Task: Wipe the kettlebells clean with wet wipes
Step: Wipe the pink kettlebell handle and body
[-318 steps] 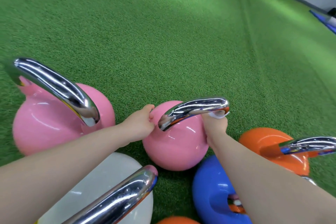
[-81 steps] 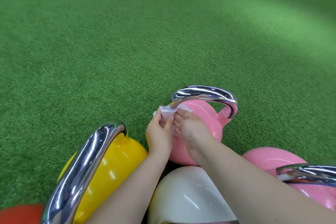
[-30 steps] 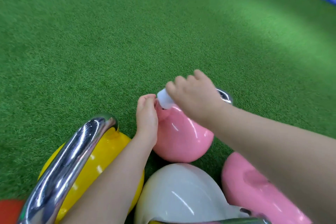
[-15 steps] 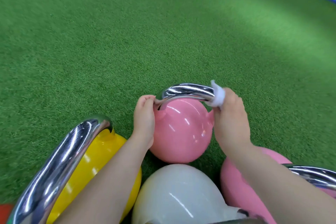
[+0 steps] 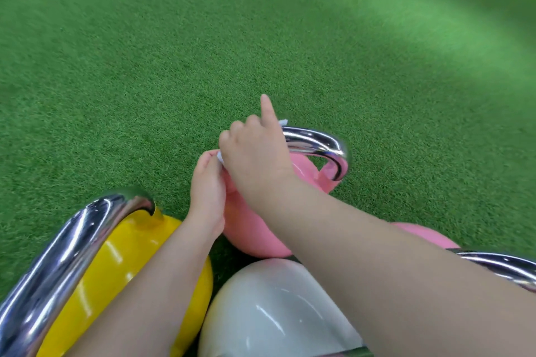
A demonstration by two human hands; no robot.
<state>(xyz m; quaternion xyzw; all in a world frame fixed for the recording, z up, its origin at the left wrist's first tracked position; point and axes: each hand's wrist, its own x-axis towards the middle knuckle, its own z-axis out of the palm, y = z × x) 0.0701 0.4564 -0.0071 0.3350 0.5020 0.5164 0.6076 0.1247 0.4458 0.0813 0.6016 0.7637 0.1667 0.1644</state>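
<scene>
Pink kettlebell (image 5: 252, 229) on turf, centre. Chrome handle (image 5: 316, 142) arcs left-right, runs right from right hand (image 5: 255, 159). Right fingers curled, pinching wipe (image 5: 282, 122) on handle's left end; index finger straight. Left hand (image 5: 207, 182) presses bell's left shoulder, fingers together.
</scene>
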